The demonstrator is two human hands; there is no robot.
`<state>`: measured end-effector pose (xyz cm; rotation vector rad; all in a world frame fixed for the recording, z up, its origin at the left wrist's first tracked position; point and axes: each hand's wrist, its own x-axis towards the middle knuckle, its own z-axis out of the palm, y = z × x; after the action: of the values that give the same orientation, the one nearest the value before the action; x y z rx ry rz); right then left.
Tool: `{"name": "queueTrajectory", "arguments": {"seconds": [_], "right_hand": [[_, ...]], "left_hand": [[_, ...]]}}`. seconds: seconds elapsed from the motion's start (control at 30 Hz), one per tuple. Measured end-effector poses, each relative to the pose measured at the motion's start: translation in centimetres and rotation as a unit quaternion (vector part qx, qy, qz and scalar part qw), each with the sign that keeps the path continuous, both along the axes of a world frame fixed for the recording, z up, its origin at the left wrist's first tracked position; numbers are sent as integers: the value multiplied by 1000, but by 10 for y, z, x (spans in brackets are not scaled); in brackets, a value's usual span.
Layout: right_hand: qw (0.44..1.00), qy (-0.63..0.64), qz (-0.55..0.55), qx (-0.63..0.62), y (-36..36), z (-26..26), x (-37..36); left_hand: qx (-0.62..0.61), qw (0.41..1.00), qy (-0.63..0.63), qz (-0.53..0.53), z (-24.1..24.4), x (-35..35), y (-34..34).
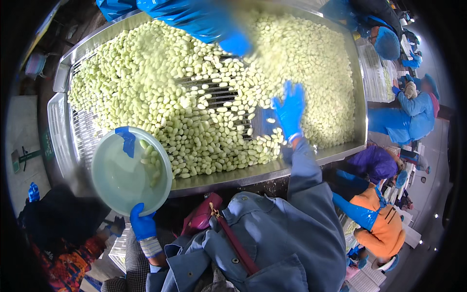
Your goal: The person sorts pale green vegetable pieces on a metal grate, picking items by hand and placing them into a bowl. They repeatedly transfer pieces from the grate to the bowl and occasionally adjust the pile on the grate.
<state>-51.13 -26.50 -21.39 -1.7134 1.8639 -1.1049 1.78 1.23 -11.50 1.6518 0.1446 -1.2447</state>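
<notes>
Pale green oval pieces, too alike to settle their exact kind, lie heaped on a slatted metal sorting table. My right hand, in a blue glove, is over the pieces at the right of a bare metal patch. Its fingers are spread and nothing shows in its grasp. In a blue glove too, my left hand grips the near rim of a round, pale plastic basin. Blue tape marks the basin's far wall, and several greener pieces lie along its right side. The basin overlaps the table's near left corner.
Across the table, a co-worker's blue-gloved hand blurs over the pieces. A raised metal rim bounds the table's right side. A white perforated crate stands at its left end. Several people work at right, including one in an orange top.
</notes>
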Motion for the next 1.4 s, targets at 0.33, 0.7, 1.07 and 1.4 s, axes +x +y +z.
{"name": "queueTrajectory", "arguments": {"seconds": [0.33,0.7,1.07,1.4], "right_hand": [[883,368,-213,199,-144,-56,-100],[895,423,105,97,-8,-30,97],[916,318,243,12,-44,-17,191],[935,264,238,-16,-109,-30,223]], "left_hand": [[10,999,-32,-2,18,-27,-19],[21,999,-44,5,15,-51,-28],[15,998,-41,35,11,-42,-17],[3,996,-3,84,12,-37,-7]]}}
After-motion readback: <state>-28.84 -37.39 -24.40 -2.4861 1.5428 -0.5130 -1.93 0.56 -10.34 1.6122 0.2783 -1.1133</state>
